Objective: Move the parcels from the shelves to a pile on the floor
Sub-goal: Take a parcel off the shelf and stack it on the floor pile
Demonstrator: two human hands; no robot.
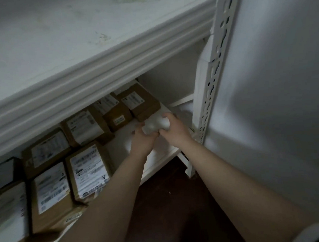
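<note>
Fingers of your left hand [143,138] and right hand [174,129] curled round a small white parcel [155,125] at the right end of the lower shelf [162,154], just beside a row of brown parcels [140,101].

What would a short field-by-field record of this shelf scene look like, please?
left hand: grips the white parcel from the left
right hand: grips the same parcel from the right
white parcel: small, soft-looking, at the lower shelf's right end
brown parcels: labelled boxes in rows, left of the hands, on the lower shelf
floor: dark; no pile in view
</note>
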